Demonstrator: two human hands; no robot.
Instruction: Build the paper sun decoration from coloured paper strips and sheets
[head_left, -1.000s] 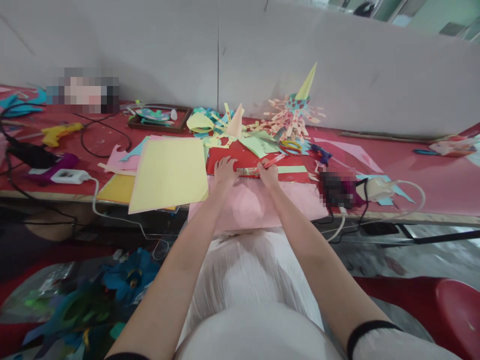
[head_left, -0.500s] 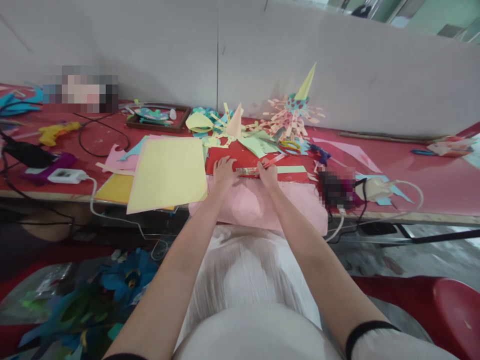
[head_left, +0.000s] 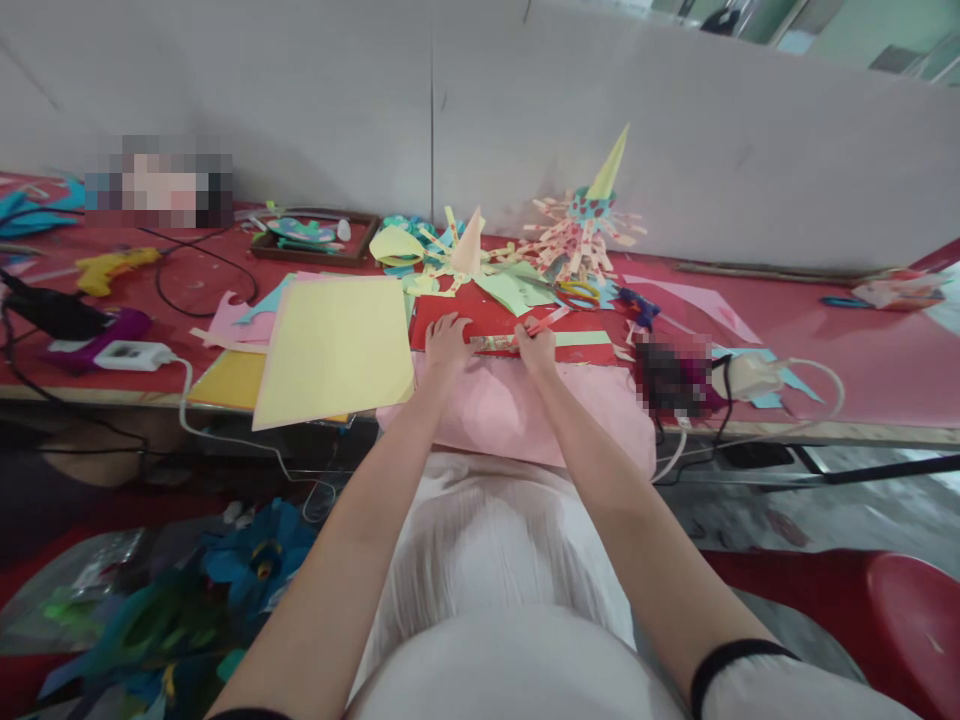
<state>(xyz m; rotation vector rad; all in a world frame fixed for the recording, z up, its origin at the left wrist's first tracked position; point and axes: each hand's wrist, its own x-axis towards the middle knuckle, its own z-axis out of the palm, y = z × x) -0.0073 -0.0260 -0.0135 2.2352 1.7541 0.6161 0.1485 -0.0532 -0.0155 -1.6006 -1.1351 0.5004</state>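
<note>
My left hand (head_left: 448,343) lies flat on the red work surface (head_left: 487,312), fingers spread, at the left end of a narrow pale green paper strip (head_left: 585,338). The strip's left part carries a coloured pattern (head_left: 492,343), too small to make out. Closed around a red marker (head_left: 553,318), my right hand (head_left: 537,352) rests over the middle of the strip. The marker slants up to the right; its tip is hidden. Pink paper (head_left: 495,405) hangs over the table edge beneath my wrists.
Large yellow sheets (head_left: 337,345) lie at left. Behind stand a paper cone figure (head_left: 592,205), a peach cone (head_left: 469,245) and yellow-handled scissors (head_left: 577,292). A brown tray (head_left: 315,255), a yellow glue gun (head_left: 116,268) and power plugs with cables (head_left: 754,378) are also around.
Both hands stay in nearly the same place, with the marker still in my right hand. The view has shifted very slightly.
</note>
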